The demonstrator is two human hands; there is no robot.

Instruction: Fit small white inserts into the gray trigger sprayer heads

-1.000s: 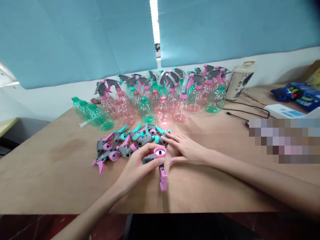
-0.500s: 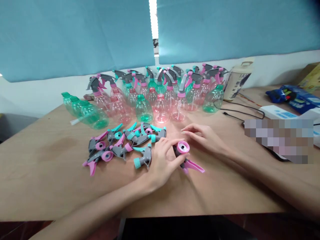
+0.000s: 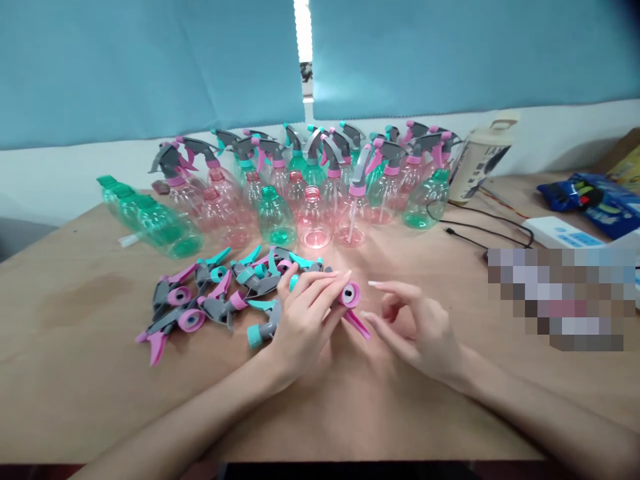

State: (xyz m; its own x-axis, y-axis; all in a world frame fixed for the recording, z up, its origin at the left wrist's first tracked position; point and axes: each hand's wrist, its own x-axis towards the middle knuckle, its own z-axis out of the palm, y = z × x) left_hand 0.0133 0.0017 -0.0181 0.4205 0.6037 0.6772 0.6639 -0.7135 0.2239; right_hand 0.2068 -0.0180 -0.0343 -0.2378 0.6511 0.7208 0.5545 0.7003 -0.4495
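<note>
My left hand (image 3: 310, 320) is closed around a grey and pink trigger spray head (image 3: 351, 294). Its round pink collar faces up and right, and its pink lever points down to the right; the rest is hidden by my fingers. Just to the right, apart from the spray head, my right hand (image 3: 425, 327) hovers with thumb and index finger spread and nothing visible between them. Left of my left hand lies a pile of loose spray heads (image 3: 220, 307) in grey with pink or turquoise parts, partly covered by that hand.
Behind the pile stand several clear pink bottles (image 3: 316, 223) and green bottles (image 3: 277, 220), some capped with spray heads. Green bottles (image 3: 170, 230) lean at the left. On the right are a beige container (image 3: 480, 160), a black cable (image 3: 480, 225), a white box (image 3: 565, 230) and a blue packet (image 3: 595, 200).
My left hand has drawn the spray head slightly left and turned it. My right hand has come lower and nearer, with its fingers more curled. The camera view has shifted a little.
</note>
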